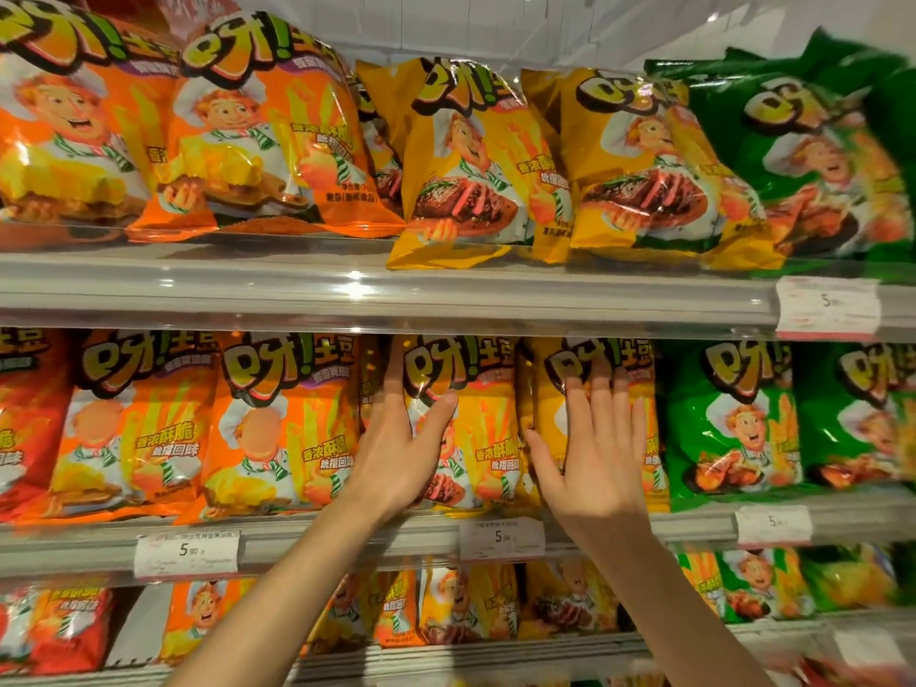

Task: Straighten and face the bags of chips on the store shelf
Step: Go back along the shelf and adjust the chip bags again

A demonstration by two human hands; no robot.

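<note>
Middle shelf, yellow bags: two front bags are under the hands. The left yellow bag [466, 428] stands upright, label forward; the left hand [396, 453] lies on its left edge, fingers straight and reaching up along the bag's side, thumb spread across the front. It presses rather than grips. The right yellow bag [595, 389] sits just beside it, also upright; the right hand [602, 453] lies flat on its front, fingers straight and slightly spread, nothing held. The two bags touch or nearly touch between the hands; I cannot tell which.

Judgement: this pair is close to faced and is receiving a final squaring push.

Left of the left hand, the orange bags [277, 423] on the same shelf face forward but lean and overlap somewhat. Right of the right hand, the green bags [733, 428] stand fairly straight.

Above the hands, the upper-shelf yellow bags [471, 161] tilt and hang over the shelf edge [347, 285]; these likely need attention. Below the hands, the lower-shelf bags [461, 607] appear crowded and uneven, though blurred.

Overall, the task seems partway through: one row nearly done, rows above and below outstanding.
</note>
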